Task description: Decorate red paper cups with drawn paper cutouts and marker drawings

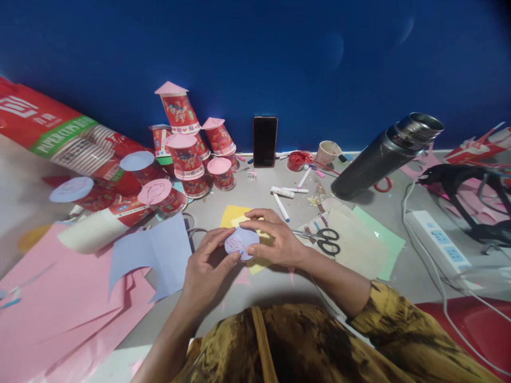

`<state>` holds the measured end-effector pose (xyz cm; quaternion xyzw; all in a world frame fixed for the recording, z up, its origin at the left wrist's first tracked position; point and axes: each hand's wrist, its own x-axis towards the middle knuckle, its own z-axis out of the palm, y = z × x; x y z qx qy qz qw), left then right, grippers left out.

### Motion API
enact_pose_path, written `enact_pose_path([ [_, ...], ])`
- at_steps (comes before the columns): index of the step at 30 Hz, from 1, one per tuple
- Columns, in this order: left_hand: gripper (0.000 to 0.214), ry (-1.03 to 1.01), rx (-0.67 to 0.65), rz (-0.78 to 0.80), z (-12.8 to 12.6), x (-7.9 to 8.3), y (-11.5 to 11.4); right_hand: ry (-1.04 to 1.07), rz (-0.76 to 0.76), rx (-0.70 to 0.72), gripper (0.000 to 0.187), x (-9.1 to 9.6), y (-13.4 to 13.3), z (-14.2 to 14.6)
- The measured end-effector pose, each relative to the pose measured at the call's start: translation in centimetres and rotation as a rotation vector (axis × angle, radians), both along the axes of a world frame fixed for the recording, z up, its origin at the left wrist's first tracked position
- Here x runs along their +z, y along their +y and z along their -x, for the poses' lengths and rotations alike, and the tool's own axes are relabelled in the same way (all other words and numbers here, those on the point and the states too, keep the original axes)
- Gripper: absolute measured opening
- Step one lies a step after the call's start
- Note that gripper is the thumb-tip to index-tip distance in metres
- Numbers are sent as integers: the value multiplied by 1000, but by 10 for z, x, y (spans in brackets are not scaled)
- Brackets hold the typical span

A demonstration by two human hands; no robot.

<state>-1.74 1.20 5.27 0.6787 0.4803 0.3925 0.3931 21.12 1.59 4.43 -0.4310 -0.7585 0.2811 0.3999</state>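
Note:
A lavender paper disc [238, 239] with pink pen marks is pinched between my two hands in front of my body. My left hand [211, 260] grips its left and lower edge with thumb and fingers. Across from it, my right hand [275, 238] has the thumb on the disc's face and the fingers over the top edge. Whatever lies under the disc is hidden. Yellow paper [231, 215] is on the table just behind my hands. Black-handled scissors [328, 242] rest to the right, close to my right wrist.
Red paper cups [187, 159] with pink paper tops stand stacked at the back left. A cut lavender sheet [159, 260] overlaps pink paper [59, 308]. Markers [281, 206], a phone [265, 141], a dark flask [371, 162] and a power strip [441, 244] are around.

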Motion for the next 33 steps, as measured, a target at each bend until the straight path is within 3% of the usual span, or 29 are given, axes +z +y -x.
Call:
enact_pose_path([
  [9,42,-102,23,91,-2,1,-1,-1,-39,4,47,-7,2,0],
  [11,47,-153,66,175,-2,4,-2,-16,-46,-1,48,-8,2,0],
  [14,36,-263,119,335,-2,6,-1,-20,-67,-5,47,-8,2,0],
  [19,43,-497,95,600,-8,7,5,-19,-66,-5,47,-6,2,0],
  [33,40,-541,172,651,-26,14,19,-33,-29,-1,46,-3,2,1],
])
